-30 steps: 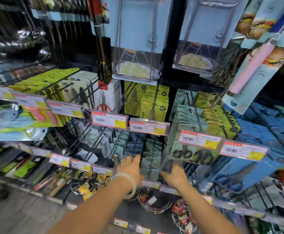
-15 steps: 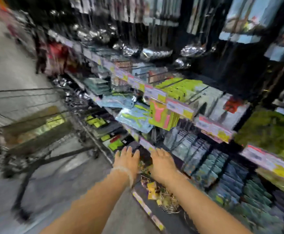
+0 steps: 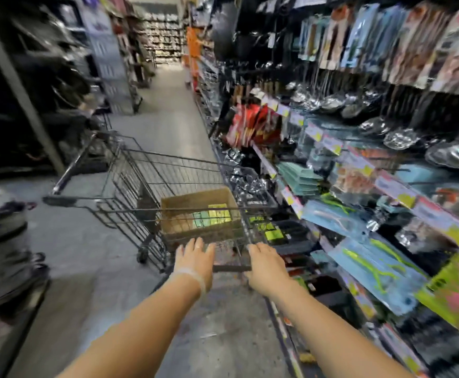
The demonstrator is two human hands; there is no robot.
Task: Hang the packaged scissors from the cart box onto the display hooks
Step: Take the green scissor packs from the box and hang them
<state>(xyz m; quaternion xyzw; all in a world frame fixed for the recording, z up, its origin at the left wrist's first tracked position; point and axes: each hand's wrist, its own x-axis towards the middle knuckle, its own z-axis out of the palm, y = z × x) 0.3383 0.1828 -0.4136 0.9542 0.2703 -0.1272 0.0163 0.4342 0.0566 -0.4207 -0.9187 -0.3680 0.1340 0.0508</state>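
Observation:
A wire shopping cart stands in the aisle ahead of me. Inside it sits an open cardboard box with green and yellow scissor packs lying in it. My left hand reaches toward the cart's near end with fingers straight, holding nothing. My right hand is beside it, fingers stretched forward at the cart's near edge, also empty. The display hooks with packaged goods run along my right.
Price-tagged shelf rails and hanging ladles fill the right side. Dark shelving and a slanted post stand on the left, a bulky dark object at lower left. The grey aisle floor runs on beyond the cart.
My view has swung left from the scissor hooks to the aisle and cart. Both hands have left the display and now reach toward the cart's near end.

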